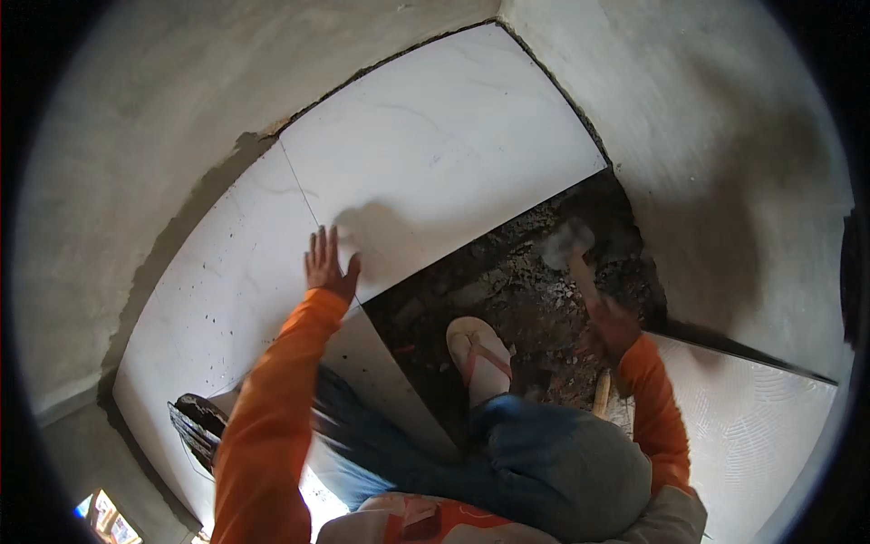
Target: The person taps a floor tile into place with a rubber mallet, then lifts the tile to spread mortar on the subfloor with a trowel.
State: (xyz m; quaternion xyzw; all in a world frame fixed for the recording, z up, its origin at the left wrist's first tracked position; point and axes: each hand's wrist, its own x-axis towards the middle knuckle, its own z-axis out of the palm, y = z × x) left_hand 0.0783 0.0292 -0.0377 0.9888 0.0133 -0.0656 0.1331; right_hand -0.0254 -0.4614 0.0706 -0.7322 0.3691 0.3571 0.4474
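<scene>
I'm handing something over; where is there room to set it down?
The far white tile, between the left hand and the walls' corner; also the specked left tile, between hand and wall. Crowded: the dark rough floor, with the sandalled foot, a wooden handle and the right hand gripping a hammer.

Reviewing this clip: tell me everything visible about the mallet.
The mallet has a greyish, roundish head, blurred so its material is unclear, and a light brown handle that looks wooden. The right hand is closed around the handle. In the picture, it slants with its head toward the upper left, over the dark, rough ground near the edge of a white tile. Whether the head touches the ground is unclear.
</scene>
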